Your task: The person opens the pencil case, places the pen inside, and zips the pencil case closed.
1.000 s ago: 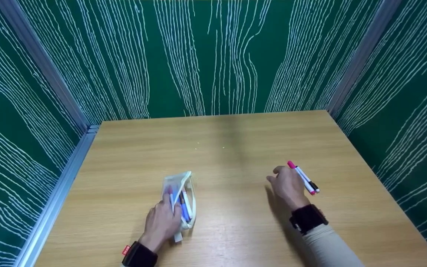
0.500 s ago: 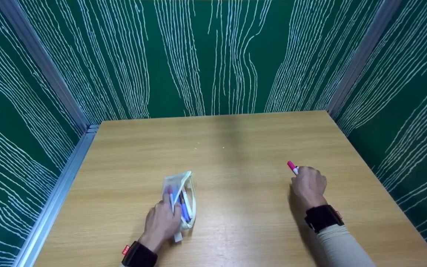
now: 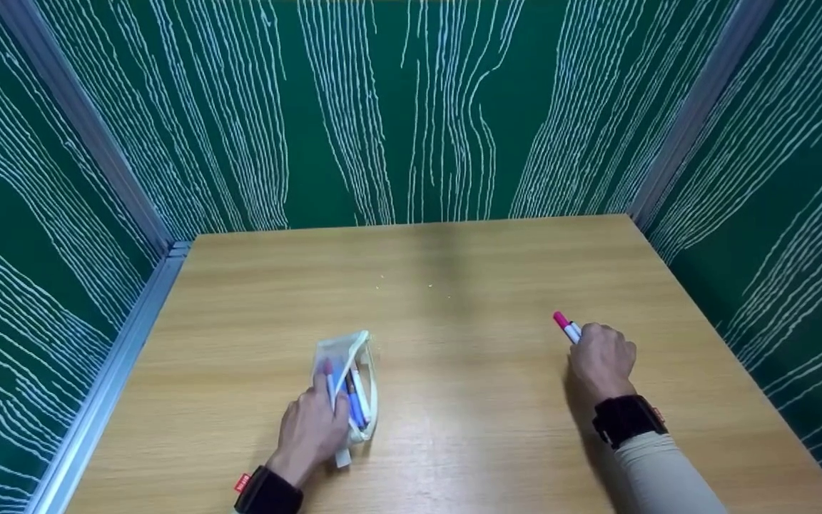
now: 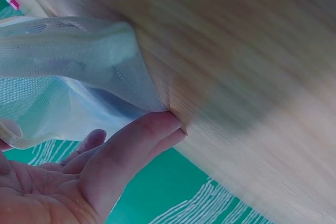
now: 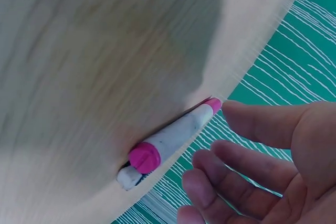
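Note:
A pale mesh pencil case (image 3: 340,350) lies left of the table's middle, its zipped side gaping, with several markers (image 3: 355,408) showing inside. My left hand (image 3: 315,428) grips its near part, thumb on one side and fingers on the other; in the left wrist view the hand (image 4: 100,177) holds the pouch's mesh (image 4: 113,51). To the right lies a white marker with pink ends (image 3: 561,319), a second marker (image 3: 575,330) close beside it. Over their near ends is my right hand (image 3: 604,360). In the right wrist view its loosely bent fingers (image 5: 247,121) are beside the pink-ended marker (image 5: 178,135), not closed round it.
The wooden table (image 3: 454,400) has a few tiny specks (image 3: 430,285) toward the back. Green walls (image 3: 340,107) with white wavy lines enclose it on three sides, with metal posts (image 3: 700,107) at the corners. A black band (image 3: 628,421) circles each wrist.
My right hand has moved right from beside the two markers to over their near ends, then shifted slightly toward me. The left hand and pencil case have stayed put.

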Demonstrator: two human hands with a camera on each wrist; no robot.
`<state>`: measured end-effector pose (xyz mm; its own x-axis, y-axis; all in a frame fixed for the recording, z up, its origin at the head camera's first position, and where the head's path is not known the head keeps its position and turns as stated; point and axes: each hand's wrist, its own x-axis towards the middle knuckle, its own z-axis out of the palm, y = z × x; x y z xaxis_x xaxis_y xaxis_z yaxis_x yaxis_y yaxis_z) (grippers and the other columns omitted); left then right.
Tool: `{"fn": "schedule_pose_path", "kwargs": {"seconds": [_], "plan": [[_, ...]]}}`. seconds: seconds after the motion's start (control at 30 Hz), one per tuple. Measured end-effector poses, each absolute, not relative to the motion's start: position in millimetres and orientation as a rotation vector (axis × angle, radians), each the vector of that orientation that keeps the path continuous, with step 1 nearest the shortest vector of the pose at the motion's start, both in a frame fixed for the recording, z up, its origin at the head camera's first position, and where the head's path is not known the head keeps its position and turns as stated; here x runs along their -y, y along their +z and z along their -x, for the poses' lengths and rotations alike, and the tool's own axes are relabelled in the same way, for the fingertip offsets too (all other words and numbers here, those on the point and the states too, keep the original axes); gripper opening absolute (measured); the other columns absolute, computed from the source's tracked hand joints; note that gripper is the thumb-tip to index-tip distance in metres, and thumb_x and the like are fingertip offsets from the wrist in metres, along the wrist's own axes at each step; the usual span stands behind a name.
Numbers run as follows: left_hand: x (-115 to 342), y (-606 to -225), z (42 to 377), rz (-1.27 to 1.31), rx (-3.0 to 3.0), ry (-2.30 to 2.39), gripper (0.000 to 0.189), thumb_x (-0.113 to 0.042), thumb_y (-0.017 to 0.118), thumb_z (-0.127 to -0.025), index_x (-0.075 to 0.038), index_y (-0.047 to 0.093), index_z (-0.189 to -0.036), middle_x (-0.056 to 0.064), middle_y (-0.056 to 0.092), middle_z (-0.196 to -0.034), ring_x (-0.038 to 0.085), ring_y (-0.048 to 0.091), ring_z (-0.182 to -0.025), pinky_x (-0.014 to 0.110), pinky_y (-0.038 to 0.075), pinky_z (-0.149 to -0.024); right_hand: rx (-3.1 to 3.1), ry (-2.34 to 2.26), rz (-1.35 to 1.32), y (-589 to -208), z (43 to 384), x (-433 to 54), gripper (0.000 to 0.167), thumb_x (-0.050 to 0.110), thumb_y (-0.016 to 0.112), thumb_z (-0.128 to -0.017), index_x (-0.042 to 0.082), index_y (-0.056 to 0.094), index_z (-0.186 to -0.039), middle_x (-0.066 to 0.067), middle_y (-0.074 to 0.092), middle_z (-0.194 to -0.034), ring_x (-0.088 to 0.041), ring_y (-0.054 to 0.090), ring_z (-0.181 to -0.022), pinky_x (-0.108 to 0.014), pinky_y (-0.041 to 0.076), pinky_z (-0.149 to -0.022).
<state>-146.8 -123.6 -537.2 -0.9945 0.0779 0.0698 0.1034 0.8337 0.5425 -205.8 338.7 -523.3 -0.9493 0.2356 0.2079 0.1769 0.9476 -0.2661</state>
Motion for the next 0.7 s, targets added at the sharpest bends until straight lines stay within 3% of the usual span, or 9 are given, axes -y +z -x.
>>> {"fn": "schedule_pose_path", "kwargs": {"seconds": [0.4, 0.7], "plan": [[123.0, -537.5, 146.9, 0.156, 2.942, -0.875, 0.066, -0.027, 0.051, -0.103, 0.007, 0.03, -0.156, 0.002, 0.053, -0.071, 0.016, 0.049, -0.053, 0.035, 0.043, -0.051, 2.882, 0.367, 0.302, -527.1, 205.9, -339.1, 0.015, 0.0, 0.067, -0.083, -0.001, 0.058, -0.071, -0.014, 0.056, -0.063, -0.032, 0.054, -0.057, -0.052, 0.043, -0.057], [122.7, -539.3, 145.9, 0.15, 2.928, -0.788, 0.062, -0.028, 0.05, -0.103, 0.009, 0.038, -0.151, 0.014, 0.065, -0.083, 0.025, 0.06, -0.064, 0.044, 0.052, -0.061, 2.876, 0.354, 0.301, -531.3, 207.6, -343.2, 0.015, -0.004, 0.061, -0.08, 0.0, 0.056, -0.067, -0.016, 0.056, -0.062, -0.035, 0.057, -0.058, -0.054, 0.044, -0.056]]}}
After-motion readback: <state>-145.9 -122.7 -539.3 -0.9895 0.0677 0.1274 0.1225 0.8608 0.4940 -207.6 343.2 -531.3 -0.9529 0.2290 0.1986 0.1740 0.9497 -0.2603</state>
